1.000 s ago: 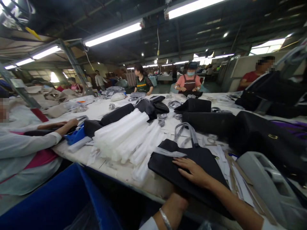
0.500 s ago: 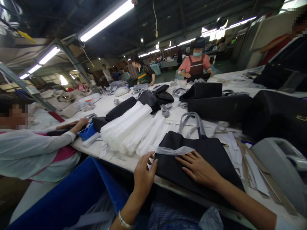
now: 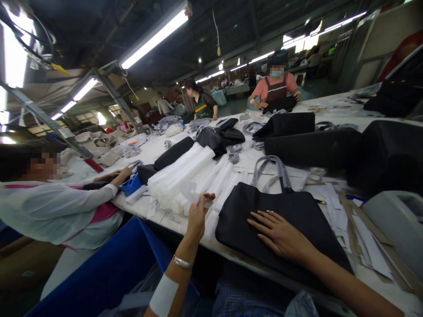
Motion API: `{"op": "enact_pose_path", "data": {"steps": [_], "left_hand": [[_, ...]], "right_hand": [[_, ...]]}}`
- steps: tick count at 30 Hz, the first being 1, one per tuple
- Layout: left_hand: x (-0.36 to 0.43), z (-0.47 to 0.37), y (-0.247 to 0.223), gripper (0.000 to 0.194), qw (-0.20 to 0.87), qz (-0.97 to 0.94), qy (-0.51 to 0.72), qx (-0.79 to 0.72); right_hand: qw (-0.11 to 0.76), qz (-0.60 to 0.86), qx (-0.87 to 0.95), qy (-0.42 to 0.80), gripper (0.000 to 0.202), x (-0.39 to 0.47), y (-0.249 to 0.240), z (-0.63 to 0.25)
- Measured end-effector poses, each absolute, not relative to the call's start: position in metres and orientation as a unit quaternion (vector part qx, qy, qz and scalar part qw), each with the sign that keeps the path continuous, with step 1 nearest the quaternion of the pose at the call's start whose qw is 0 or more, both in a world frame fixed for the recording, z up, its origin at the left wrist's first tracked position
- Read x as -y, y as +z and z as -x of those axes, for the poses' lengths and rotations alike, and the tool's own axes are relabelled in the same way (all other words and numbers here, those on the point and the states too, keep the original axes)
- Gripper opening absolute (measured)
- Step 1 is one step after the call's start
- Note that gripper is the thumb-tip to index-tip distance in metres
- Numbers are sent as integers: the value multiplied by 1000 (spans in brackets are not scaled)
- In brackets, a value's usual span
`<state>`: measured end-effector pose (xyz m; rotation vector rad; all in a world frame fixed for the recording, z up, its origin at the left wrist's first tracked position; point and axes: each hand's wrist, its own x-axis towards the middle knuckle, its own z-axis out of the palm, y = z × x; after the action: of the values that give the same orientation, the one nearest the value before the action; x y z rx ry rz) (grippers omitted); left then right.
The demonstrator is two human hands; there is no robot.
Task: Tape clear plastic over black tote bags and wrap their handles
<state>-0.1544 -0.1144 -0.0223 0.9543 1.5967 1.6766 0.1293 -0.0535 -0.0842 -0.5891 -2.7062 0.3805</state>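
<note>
A flat black handbag (image 3: 287, 211) with grey wrapped handles (image 3: 274, 169) lies on the white table (image 3: 158, 152) in front of me. My right hand (image 3: 282, 235) rests flat on the bag, fingers spread. My left hand (image 3: 198, 213) is raised beside the bag's left edge and pinches a crumpled clear plastic strip (image 3: 194, 196). Just beyond it lies a pile of white foam sleeves (image 3: 191, 174).
Several black bags (image 3: 313, 147) and grey straps crowd the table's far side. Paper and card strips (image 3: 350, 220) and a grey machine (image 3: 396, 220) sit at right. A person in white (image 3: 56, 207) sits at left near a blue bin (image 3: 99, 268). Other workers stand beyond.
My left hand came up from below the table edge, reached the bag's left side, and picked the clear plastic strip off the bag. My right hand stayed flat on the bag.
</note>
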Motion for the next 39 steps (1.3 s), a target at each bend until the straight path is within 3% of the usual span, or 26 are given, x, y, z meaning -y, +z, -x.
{"op": "enact_pose_path", "data": {"steps": [4,9,14,21,27,29,34,39], "left_hand": [[106,121,-13,40,327,-366,655,-574],[117,97,-35,33,179,-631,364,-661],[136,95,-65,59,62,-753,199,-624],[110,57,-70,61,42,-739,185,-646],[108,53,-80,57,5,-757,178,-629],[109,54,-81,57,1,-757,176,-629],[107,56,-85,56,-10,-762,178,-622],[107,58,-88,55,-26,-769,179,-613]], "right_hand": [[167,206,955,132,50,53,-85,-129],[188,200,951,145,49,54,-88,-129],[173,190,952,169,50,57,-90,-127],[186,173,949,186,42,58,-73,-128],[333,332,858,208,33,118,-66,-207],[325,367,854,173,36,151,-75,-232],[213,295,927,89,50,201,-113,-233],[310,282,906,59,36,197,-123,-219]]}}
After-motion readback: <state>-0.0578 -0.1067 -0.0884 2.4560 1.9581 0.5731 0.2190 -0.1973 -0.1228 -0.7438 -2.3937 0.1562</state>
